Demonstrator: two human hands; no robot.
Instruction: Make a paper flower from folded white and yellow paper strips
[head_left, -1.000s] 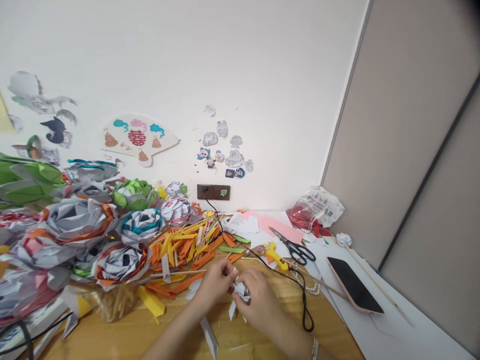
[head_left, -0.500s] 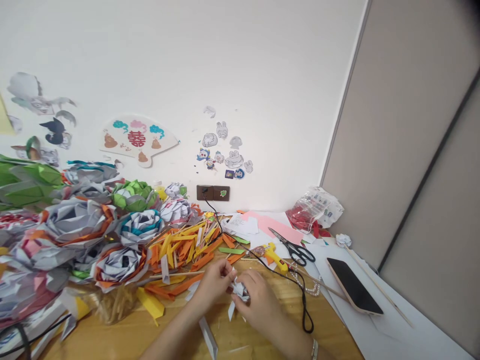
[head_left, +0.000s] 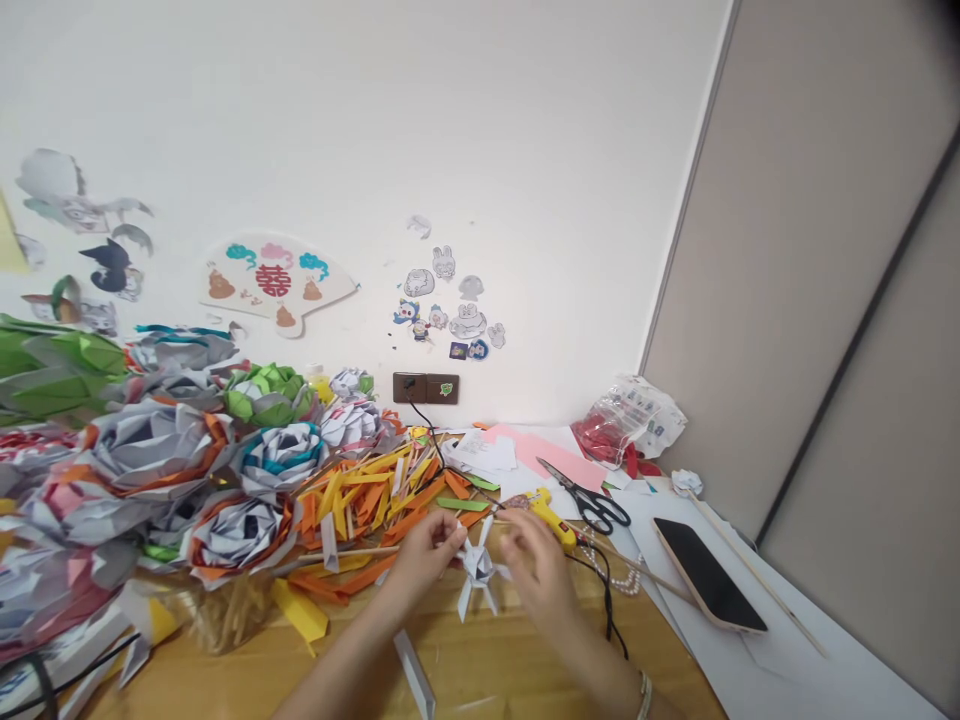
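Head view: nearest on the wooden tabletop (head_left: 495, 685) lies a folded white strip (head_left: 415, 675), just in front of the work, probably left there to be within easy reach. Beyond it, here's the white paper star (head_left: 480, 566), up between the two hands, its arms splayed around a folded centre! The left hand (head_left: 433, 548) has fingertips pinched at the star's left side, a light grip that seems meant to steady it without crushing the folds. And the right hand (head_left: 536, 565), fingers open and loosely curved, sits just beside the star's other side; whether it touches, I cannot tell. Farther out, the yellow glue gun (head_left: 553, 520) lies past the right hand, with black scissors (head_left: 592, 500) just behind, handles towards the person, handy for grabbing. Left of those spreads the heap of orange and yellow strips (head_left: 367, 490), apparently pushed aside for working room. At the back, a plug fills the wall socket (head_left: 426, 388).
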